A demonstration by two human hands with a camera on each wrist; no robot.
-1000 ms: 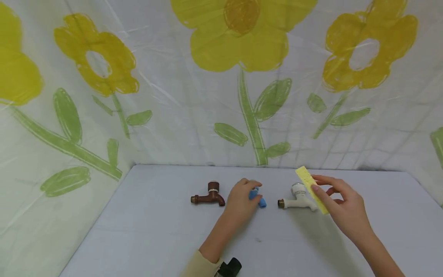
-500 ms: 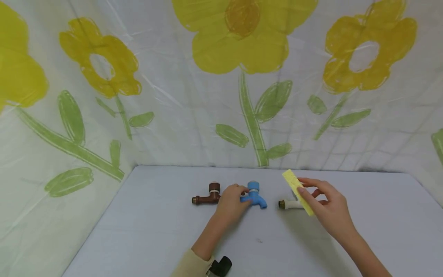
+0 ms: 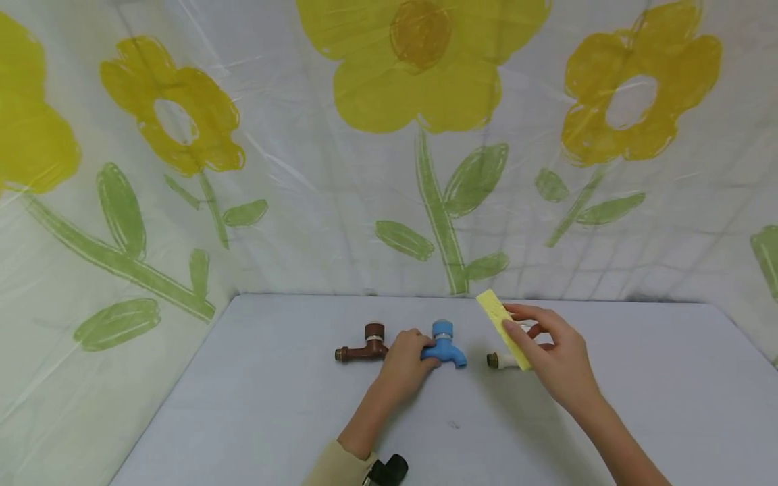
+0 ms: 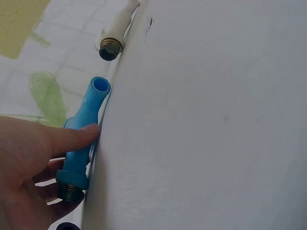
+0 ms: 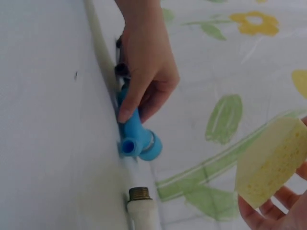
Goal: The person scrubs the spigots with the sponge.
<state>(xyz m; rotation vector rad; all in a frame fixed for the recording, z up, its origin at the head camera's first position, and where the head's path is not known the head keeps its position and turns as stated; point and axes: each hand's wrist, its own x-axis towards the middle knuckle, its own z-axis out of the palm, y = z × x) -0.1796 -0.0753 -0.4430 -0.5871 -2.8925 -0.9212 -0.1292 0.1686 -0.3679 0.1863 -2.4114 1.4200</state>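
Note:
A blue faucet [image 3: 444, 347] lies on the table, and my left hand [image 3: 404, 364] grips its body near the threaded inlet. In the left wrist view the thumb rests across the blue faucet [image 4: 85, 117], with fingers behind it and the brass thread [image 4: 70, 192] showing. My right hand [image 3: 556, 361] pinches a flat yellow sponge [image 3: 503, 329] between thumb and fingers, held above the table. Behind it lies a white faucet [image 3: 506, 361], mostly hidden by the sponge and hand. To the left of my left hand is a brown faucet [image 3: 363, 351], its spout end hidden by that hand.
The pale table [image 3: 273, 391] ends at a back edge against a white curtain [image 3: 316, 236] printed with yellow flowers. A black device [image 3: 389, 469] sits at the left sleeve cuff. A small mark [image 3: 454, 424] shows on the tabletop.
My left hand has shifted left along the blue faucet, so its top and spout now show. My right hand has carried the sponge left, covering much of the white faucet.

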